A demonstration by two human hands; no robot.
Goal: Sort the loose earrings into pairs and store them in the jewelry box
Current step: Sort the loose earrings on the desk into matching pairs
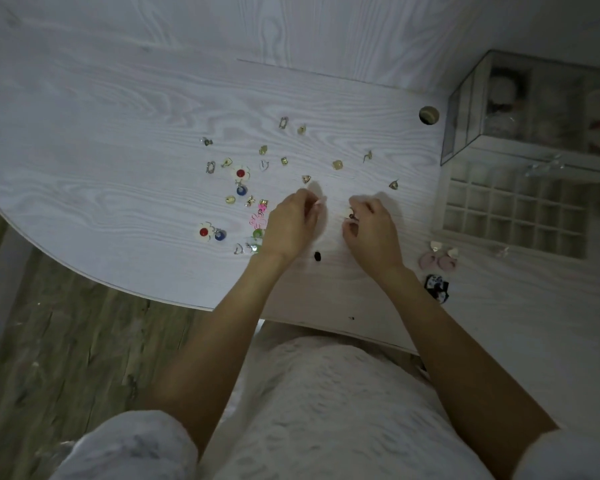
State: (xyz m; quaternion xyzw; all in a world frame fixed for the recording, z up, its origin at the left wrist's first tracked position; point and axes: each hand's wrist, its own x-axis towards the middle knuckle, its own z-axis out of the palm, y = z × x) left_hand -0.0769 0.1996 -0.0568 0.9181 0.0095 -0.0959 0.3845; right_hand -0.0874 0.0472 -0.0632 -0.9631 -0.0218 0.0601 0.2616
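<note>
Several loose earrings lie scattered on the white table [118, 109]: two white flower earrings with red centres [240, 173] [204, 232], a pink flower [258, 220], and small gold pieces [337, 164]. My left hand [291, 225] hovers beside the pink flower with its fingers curled; what it pinches is hidden. In my right hand [371, 230] the fingertips pinch a small pale earring [349, 213]. The white jewelry box tray [513, 209], divided into small compartments, sits open at the right. A pink pair [439, 259] lies in front of it.
A clear acrylic organiser [534, 105] stands behind the tray at the back right. A round cable hole [429, 115] is in the tabletop. A black-and-white item [438, 287] and a small black piece [317, 256] lie near the front edge.
</note>
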